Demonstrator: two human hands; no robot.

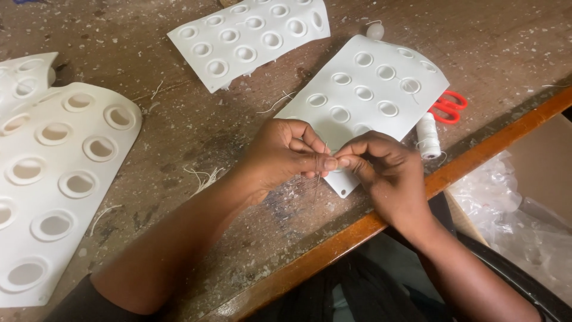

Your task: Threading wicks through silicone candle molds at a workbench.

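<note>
My left hand and my right hand meet fingertip to fingertip above the near corner of a white moulded sheet with round wells. My left hand pinches a thin needle that points down. My right hand pinches what looks like a fine white thread right at the needle's top. A small spool of white thread stands just right of my right hand.
Red-handled scissors lie partly under the sheet's right edge. Another white moulded sheet lies at the back, a larger one on the left. Thread scraps dot the worn table. An orange table edge runs diagonally; clear plastic bags sit below it.
</note>
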